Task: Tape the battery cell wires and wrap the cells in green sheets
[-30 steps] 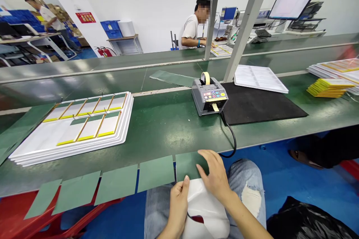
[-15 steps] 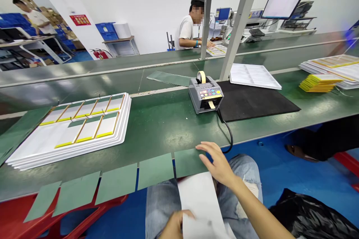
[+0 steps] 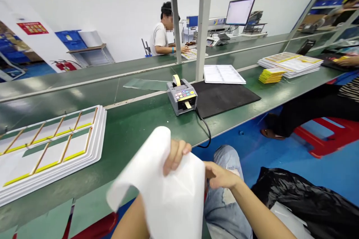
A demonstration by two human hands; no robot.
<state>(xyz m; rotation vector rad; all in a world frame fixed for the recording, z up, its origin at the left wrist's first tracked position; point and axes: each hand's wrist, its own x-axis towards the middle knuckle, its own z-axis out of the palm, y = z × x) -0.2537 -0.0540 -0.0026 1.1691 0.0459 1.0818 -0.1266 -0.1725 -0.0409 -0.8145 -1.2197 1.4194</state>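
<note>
A large glossy white sheet (image 3: 179, 198), curled over at its left side, is held up in front of me above my lap. My left hand (image 3: 176, 155) is closed on its upper part, fingers wrapped over the front. At the sheet's right edge is my right hand (image 3: 221, 176), fingers bent against it, fingertips partly hidden behind the sheet. Green rectangular pieces (image 3: 46, 220) hang in a row over the table's front edge at lower left, partly covered by the sheet and my left arm.
A tape dispenser (image 3: 182, 97) stands on the green table beside a black mat (image 3: 224, 97). White trays with yellow-edged strips (image 3: 56, 149) are stacked at left. A white tray (image 3: 224, 74) and yellow bundle (image 3: 270, 75) lie further right. A black bag (image 3: 303, 190) sits on the floor.
My left hand has lifted the white sheet from my lap. My right hand has left the green piece at the table edge and come to the sheet. The view has turned right.
</note>
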